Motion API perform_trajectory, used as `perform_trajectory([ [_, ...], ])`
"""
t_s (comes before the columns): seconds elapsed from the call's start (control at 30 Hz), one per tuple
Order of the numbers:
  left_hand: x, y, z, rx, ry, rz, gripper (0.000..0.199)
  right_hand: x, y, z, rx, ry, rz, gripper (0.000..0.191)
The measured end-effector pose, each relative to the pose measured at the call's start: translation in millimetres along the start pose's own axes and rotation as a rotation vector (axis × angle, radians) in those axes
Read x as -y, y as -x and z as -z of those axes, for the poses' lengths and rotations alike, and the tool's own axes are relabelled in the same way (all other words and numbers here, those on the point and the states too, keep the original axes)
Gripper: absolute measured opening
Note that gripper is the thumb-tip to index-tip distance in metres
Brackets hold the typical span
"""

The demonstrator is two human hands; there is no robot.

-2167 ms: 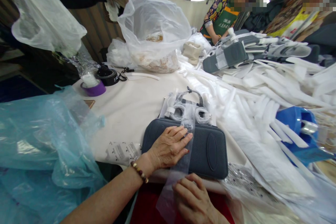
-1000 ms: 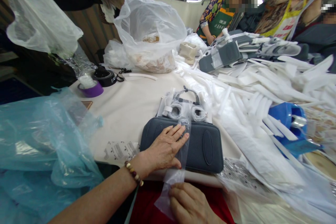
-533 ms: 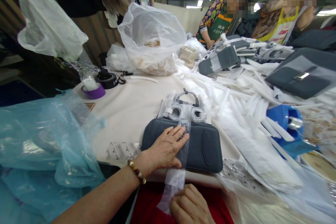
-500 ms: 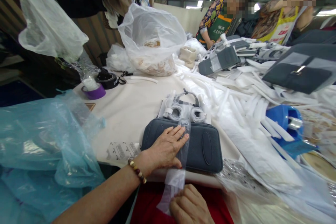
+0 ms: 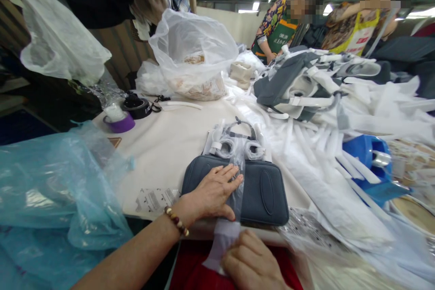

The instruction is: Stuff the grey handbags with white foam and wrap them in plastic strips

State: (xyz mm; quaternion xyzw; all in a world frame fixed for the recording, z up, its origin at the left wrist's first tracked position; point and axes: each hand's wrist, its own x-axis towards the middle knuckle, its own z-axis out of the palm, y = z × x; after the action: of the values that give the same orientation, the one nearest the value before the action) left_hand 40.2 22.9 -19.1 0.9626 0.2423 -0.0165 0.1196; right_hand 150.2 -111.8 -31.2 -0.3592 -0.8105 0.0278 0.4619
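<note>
A dark blue-grey handbag (image 5: 253, 210) lies flat at the table's front edge, its wrapped handle parts (image 5: 224, 147) pointing away from me. Down its middle runs a translucent plastic strip (image 5: 227, 231), its lower end hanging past the edge over red cloth. My left hand (image 5: 215, 192) rests open on the bag, fingers spread and fingertips on the strip. Just below the bag, my right hand (image 5: 253, 260) is closed on the right side of the strip's hanging end; its fingertips are partly hidden.
Blue plastic sheeting (image 5: 95, 181) covers the left side. Tape rolls (image 5: 120, 123) and a large clear bag (image 5: 193, 50) stand farther back. On the right are a blue tape dispenser (image 5: 367, 163), white foam strips and a pile of grey bags (image 5: 295, 84). Two people are across the table.
The grey bag at far right is gone from there, and grey bag pieces now lie differently in the back pile. My left hand stays on the handbag; my right hand has shifted slightly upward.
</note>
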Motion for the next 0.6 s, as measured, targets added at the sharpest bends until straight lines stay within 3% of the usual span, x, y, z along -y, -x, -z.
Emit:
perform_trajectory([
  [0.1, 5, 2, -3.7, -0.025, 0.016, -0.024, 0.089, -16, -21, 22, 0.106, -0.042, -0.072, 0.035],
  [0.2, 11, 4, -11.9, -0.056, 0.009, -0.069, 0.081, -42, -35, 30, 0.111, 0.005, -0.148, 0.028],
  [0.4, 16, 8, -25.1, -0.109, -0.030, -0.118, 0.054, -97, -32, 18, 0.104, 0.166, -0.292, 0.035],
  [0.6, 14, 8, -26.2, -0.137, 0.024, -0.116, 0.057, -109, -21, 11, 0.135, 0.155, -0.355, 0.035],
])
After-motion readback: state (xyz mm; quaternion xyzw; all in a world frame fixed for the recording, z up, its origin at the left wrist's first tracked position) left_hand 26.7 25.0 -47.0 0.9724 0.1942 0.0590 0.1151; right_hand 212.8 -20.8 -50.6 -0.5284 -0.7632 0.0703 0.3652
